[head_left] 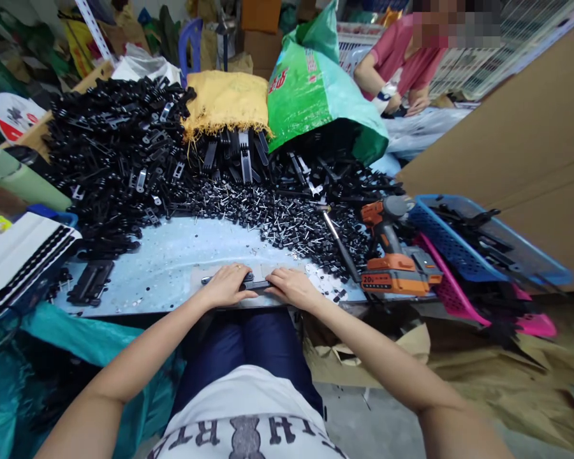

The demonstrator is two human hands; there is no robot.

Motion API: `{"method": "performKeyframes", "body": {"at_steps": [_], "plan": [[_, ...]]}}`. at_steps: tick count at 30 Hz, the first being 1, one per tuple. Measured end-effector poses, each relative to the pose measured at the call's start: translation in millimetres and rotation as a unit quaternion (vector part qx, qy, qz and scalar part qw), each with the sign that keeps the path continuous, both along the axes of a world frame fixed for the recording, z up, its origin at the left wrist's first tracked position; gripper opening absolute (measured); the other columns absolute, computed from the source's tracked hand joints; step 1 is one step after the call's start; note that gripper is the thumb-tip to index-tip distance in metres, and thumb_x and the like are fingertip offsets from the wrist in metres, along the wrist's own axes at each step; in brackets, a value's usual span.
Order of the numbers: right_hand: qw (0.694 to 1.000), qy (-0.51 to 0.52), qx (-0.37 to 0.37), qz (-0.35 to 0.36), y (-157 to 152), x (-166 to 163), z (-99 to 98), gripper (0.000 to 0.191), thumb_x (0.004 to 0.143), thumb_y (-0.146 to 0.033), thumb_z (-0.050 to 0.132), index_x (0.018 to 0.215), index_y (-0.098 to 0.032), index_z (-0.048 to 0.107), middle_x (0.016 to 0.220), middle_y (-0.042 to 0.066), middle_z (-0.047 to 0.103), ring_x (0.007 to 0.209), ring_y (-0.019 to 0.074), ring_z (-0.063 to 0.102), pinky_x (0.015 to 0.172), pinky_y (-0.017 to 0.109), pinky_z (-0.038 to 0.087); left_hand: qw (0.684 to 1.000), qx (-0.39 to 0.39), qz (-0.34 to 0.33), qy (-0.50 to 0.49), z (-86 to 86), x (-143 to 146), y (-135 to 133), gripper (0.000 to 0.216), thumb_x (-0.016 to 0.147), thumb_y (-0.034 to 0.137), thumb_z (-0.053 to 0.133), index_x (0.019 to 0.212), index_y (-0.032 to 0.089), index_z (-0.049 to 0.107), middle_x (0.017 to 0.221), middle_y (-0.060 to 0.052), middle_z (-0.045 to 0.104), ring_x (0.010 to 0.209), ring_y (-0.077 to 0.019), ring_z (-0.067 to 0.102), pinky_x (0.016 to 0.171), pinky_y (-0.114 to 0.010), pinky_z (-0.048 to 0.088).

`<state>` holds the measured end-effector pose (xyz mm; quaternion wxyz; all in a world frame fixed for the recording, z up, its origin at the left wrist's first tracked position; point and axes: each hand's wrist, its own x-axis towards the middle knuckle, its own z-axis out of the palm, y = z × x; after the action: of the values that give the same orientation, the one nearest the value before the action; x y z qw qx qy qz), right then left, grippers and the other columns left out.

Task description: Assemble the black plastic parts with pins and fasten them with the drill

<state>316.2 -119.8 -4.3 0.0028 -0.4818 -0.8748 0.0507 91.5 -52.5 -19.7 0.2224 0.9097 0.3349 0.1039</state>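
Note:
Both my hands rest at the near edge of the pale blue table [172, 255]. My left hand [227, 285] and my right hand [291, 287] are closed on the two ends of a narrow black and metal strip part [256, 281] that lies flat on the table. A short piece of the strip shows between the hands and a metal end sticks out to the left. A heap of small black screws [287, 223] lies just beyond the hands.
A large pile of black plastic parts [119, 146] fills the table's left and back. An orange cordless drill [392, 255] stands at the right, by blue and pink baskets [459, 248]. A green sack [316, 89] and yellow sack [227, 99] lie behind. Another person [402, 60] works at the far right.

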Motion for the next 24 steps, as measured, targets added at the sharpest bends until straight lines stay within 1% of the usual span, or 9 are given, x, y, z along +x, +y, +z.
{"method": "performKeyframes", "body": {"at_steps": [2, 4, 5, 7, 9, 11, 15, 19, 24], "plan": [[1.0, 0.025, -0.006, -0.011, 0.7, 9.4, -9.5, 0.038, 0.091, -0.046, 0.04, 0.104, -0.017, 0.06, 0.095, 0.009, 0.061, 0.09, 0.0199, 0.054, 0.075, 0.031, 0.039, 0.996, 0.016, 0.086, -0.016, 5.3, -1.3, 32.9, 0.04, 0.086, 0.042, 0.046, 0.119, 0.018, 0.047, 0.116, -0.011, 0.055, 0.108, -0.0237, 0.051, 0.091, -0.036, 0.041], [0.998, 0.05, -0.005, -0.022, 3.6, 16.8, -12.2, 0.039, 0.089, -0.049, 0.043, 0.107, -0.019, 0.06, 0.102, 0.01, 0.061, 0.096, 0.0213, 0.053, 0.079, 0.033, 0.041, 0.969, 0.059, 0.241, -0.013, 10.6, -6.4, 73.4, 0.034, 0.09, 0.028, 0.037, 0.121, 0.017, 0.047, 0.117, -0.013, 0.053, 0.109, -0.0249, 0.049, 0.091, -0.037, 0.04], [0.997, 0.065, 0.001, -0.03, 7.1, 19.2, -11.1, 0.038, 0.089, -0.048, 0.043, 0.109, -0.02, 0.06, 0.106, 0.01, 0.06, 0.098, 0.0216, 0.053, 0.081, 0.035, 0.041, 0.952, 0.082, 0.295, 0.008, 12.7, -9.1, 93.3, 0.035, 0.089, 0.023, 0.036, 0.122, 0.016, 0.047, 0.117, -0.015, 0.052, 0.109, -0.0267, 0.048, 0.09, -0.038, 0.04], [0.993, 0.098, 0.025, -0.062, 20.2, 21.1, -5.9, 0.035, 0.091, -0.042, 0.042, 0.112, -0.02, 0.059, 0.11, 0.011, 0.059, 0.101, 0.0215, 0.052, 0.085, 0.036, 0.043, 0.932, 0.109, 0.339, 0.062, 15.5, -12.5, 126.1, 0.038, 0.085, 0.013, 0.033, 0.121, 0.015, 0.047, 0.117, -0.018, 0.05, 0.109, -0.0292, 0.047, 0.086, -0.039, 0.039], [0.985, 0.133, 0.053, -0.1, 40.7, 19.9, 0.8, 0.032, 0.092, -0.037, 0.041, 0.114, -0.02, 0.058, 0.112, 0.011, 0.058, 0.103, 0.0216, 0.053, 0.088, 0.038, 0.043, 0.928, 0.127, 0.334, 0.107, 16.2, -11.2, 146.1, 0.04, 0.082, 0.007, 0.032, 0.117, 0.013, 0.05, 0.118, -0.019, 0.048, 0.109, -0.0301, 0.045, 0.085, -0.039, 0.038], [0.974, 0.166, 0.071, -0.134, 65.9, 17.1, 6.5, 0.031, 0.091, -0.035, 0.042, 0.115, -0.022, 0.057, 0.112, 0.01, 0.058, 0.105, 0.0217, 0.052, 0.09, 0.038, 0.044, 0.927, 0.145, 0.322, 0.129, 15.5, -5.9, 154.5, 0.038, 0.081, 0.006, 0.032, 0.113, 0.012, 0.051, 0.119, -0.02, 0.048, 0.11, -0.0303, 0.044, 0.086, -0.04, 0.037], [0.961, 0.193, 0.075, -0.182, 114.8, 11.9, 11.6, 0.031, 0.09, -0.034, 0.044, 0.117, -0.022, 0.056, 0.113, 0.009, 0.058, 0.108, 0.0215, 0.051, 0.092, 0.037, 0.043, 0.929, 0.157, 0.307, 0.132, 13.6, 7.0, 157.8, 0.032, 0.084, 0.019, 0.036, 0.111, 0.01, 0.05, 0.114, -0.02, 0.052, 0.107, -0.0312, 0.044, 0.085, -0.041, 0.036], [0.96, 0.164, 0.074, -0.215, 150.9, 9.0, 12.4, 0.031, 0.09, -0.03, 0.044, 0.116, -0.019, 0.055, 0.114, 0.009, 0.056, 0.109, 0.0205, 0.049, 0.092, 0.034, 0.042, 0.928, 0.152, 0.32, 0.118, 12.3, 14.8, 164.7, 0.033, 0.087, 0.024, 0.035, 0.111, 0.007, 0.049, 0.11, -0.021, 0.054, 0.106, -0.0311, 0.045, 0.085, -0.04, 0.036], [0.964, 0.086, 0.083, -0.239, 188.2, 0.9, 14.3, 0.031, 0.091, -0.024, 0.039, 0.119, -0.017, 0.053, 0.117, 0.011, 0.054, 0.109, 0.0225, 0.046, 0.089, 0.034, 0.042, 0.933, 0.161, 0.303, 0.105, 9.2, 17.5, 175.1, 0.032, 0.088, 0.014, 0.029, 0.111, 0.008, 0.05, 0.108, -0.02, 0.056, 0.103, -0.0299, 0.048, 0.082, -0.038, 0.037]]}}
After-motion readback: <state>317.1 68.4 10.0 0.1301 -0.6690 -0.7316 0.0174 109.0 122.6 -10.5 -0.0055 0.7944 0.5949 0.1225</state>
